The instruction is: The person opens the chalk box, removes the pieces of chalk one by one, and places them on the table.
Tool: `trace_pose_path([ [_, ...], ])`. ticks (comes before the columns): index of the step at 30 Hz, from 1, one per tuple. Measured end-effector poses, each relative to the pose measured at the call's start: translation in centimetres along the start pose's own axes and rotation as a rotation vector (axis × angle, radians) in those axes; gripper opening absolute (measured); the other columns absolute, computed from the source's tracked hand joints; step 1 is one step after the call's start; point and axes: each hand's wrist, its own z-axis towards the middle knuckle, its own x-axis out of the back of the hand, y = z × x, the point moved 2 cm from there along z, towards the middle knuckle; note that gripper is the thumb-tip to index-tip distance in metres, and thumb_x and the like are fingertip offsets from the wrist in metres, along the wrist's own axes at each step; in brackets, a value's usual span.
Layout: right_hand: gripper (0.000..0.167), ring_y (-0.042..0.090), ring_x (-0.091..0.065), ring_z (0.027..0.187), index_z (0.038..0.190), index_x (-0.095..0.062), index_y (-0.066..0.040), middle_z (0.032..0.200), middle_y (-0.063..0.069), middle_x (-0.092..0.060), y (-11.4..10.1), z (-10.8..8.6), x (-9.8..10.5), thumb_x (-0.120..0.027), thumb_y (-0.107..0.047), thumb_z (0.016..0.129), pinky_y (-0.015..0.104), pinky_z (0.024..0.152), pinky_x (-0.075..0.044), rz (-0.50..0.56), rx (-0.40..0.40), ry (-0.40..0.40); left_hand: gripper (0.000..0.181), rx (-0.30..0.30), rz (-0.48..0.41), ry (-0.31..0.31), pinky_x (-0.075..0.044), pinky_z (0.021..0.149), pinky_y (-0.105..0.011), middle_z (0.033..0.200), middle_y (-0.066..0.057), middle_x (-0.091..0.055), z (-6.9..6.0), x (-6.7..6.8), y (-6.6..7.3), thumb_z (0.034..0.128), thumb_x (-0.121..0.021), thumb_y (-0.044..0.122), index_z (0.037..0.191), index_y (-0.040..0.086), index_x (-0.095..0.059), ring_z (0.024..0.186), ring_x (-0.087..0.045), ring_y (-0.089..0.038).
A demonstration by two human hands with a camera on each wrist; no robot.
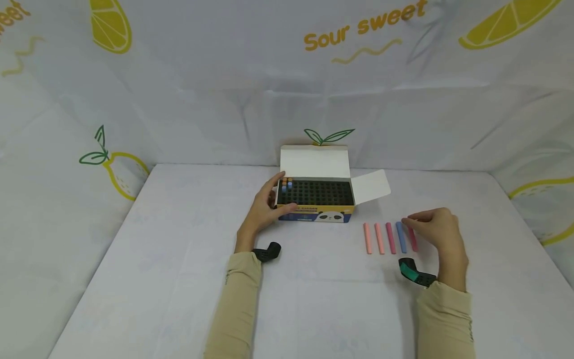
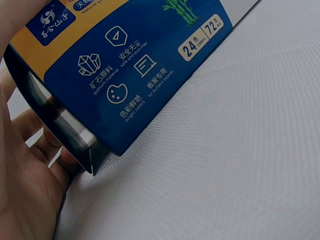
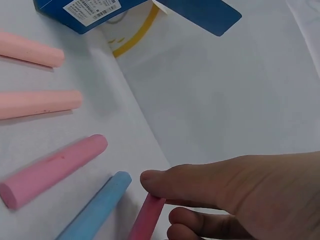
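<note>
Tan fabric is nearest: the left sleeve (image 1: 235, 309) at 7 o'clock and the right sleeve (image 1: 446, 321) between 4 and 5, both over a white desk (image 1: 336, 309), taking the box (image 1: 299, 215) as the dial's centre and the far edge as 12. Each wrist wears a dark camera mount (image 1: 269, 252).

At 9 o'clock the left hand (image 1: 260, 210) grips the box, thumb on its 6 o'clock side, index finger at the 10 o'clock corner. The box stands open, its lid (image 1: 315, 161) raised at 12 and a side flap (image 1: 371, 186) spread at 3. Inside, a black insert (image 1: 320, 193) is full of holes, with a few orange and blue pieces (image 1: 289, 185) seated toward 10. A panda face is printed at 5 o'clock; the left wrist view reads "24 colors" and "for bulletin boards".

Around 4 o'clock is a row of chalk sticks, side by side and apart: first pale pink stick (image 1: 367, 239), second pale pink stick (image 1: 379, 238), pink stick (image 1: 391, 238), blue stick (image 1: 401, 238), dark pink stick (image 3: 147, 219). The right hand (image 1: 438, 229), nearer 3 o'clock, pinches the dark pink stick by its far end; whether it is lifted, I cannot tell.

Behind, at 12, hangs a cloth (image 1: 215, 109) lettered "Sour sweet".
</note>
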Motion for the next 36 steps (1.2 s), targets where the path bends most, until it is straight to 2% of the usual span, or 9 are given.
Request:
trace_pose_path([
  [3,0.049,0.053,-0.049,0.127,0.123,-0.068,0.012,0.131,0.036,-0.061,0.2,0.1,-0.3,-0.066,-0.030,0.098,0.070,0.096,-0.044,0.011,-0.024,-0.007,0.092,-0.006,0.003,-0.001,-0.035,0.065,-0.027,0.147,-0.003,-0.045,0.0,0.1,0.1,0.0825,-0.076,0.064,0.159,0.038,-0.033,0.068,-0.036,-0.017],
  [10,0.054,0.052,-0.047,0.128,0.126,-0.067,0.010,0.133,0.036,-0.059,0.7,0.1,-0.4,-0.064,-0.036,0.098,0.070,0.096,-0.044,0.020,-0.064,-0.036,0.093,-0.006,0.001,-0.003,-0.035,0.064,-0.026,0.146,-0.002,-0.046,0.0,0.1,0.1,0.0814,-0.075,0.067,0.159,0.037,-0.033,0.069,-0.036,-0.016],
  [23,0.053,0.052,-0.049,0.126,0.125,-0.066,0.011,0.133,0.036,-0.060,1.6,0.4,-0.4,-0.064,-0.035,0.099,0.070,0.097,-0.043,0.015,-0.079,-0.030,0.092,-0.017,-0.003,-0.001,-0.036,0.064,-0.027,0.147,-0.004,-0.046,0.0,0.1,0.1,0.0831,-0.078,0.060,0.159,0.034,-0.034,0.067,-0.036,-0.016],
  [26,0.054,0.051,-0.049,0.127,0.126,-0.067,0.011,0.134,0.035,-0.059,1.7,0.5,-0.5,-0.065,-0.035,0.098,0.069,0.097,-0.043,0.024,-0.092,-0.032,0.093,-0.015,-0.006,0.000,-0.035,0.064,-0.027,0.148,-0.004,-0.047,0.0,0.1,0.1,0.0819,-0.077,0.064,0.159,0.035,-0.034,0.067,-0.036,-0.016],
  [32,0.054,0.051,-0.048,0.129,0.126,-0.067,0.010,0.136,0.035,-0.058,1.5,0.3,-0.5,-0.066,-0.036,0.096,0.069,0.098,-0.043,0.042,-0.104,-0.029,0.102,-0.008,-0.003,0.001,-0.034,0.064,-0.027,0.145,-0.003,-0.047,0.0,0.0,0.1,0.0743,-0.068,0.083,0.159,0.038,-0.034,0.068,-0.035,-0.017],
  [36,0.055,0.051,-0.047,0.130,0.126,-0.066,0.010,0.136,0.035,-0.058,1.6,0.3,-0.5,-0.066,-0.037,0.097,0.069,0.099,-0.042,0.044,-0.109,-0.028,0.102,-0.013,-0.002,0.001,-0.035,0.064,-0.027,0.144,-0.004,-0.047,0.1,0.1,0.1,0.0743,-0.067,0.084,0.159,0.037,-0.034,0.068,-0.036,-0.017],
])
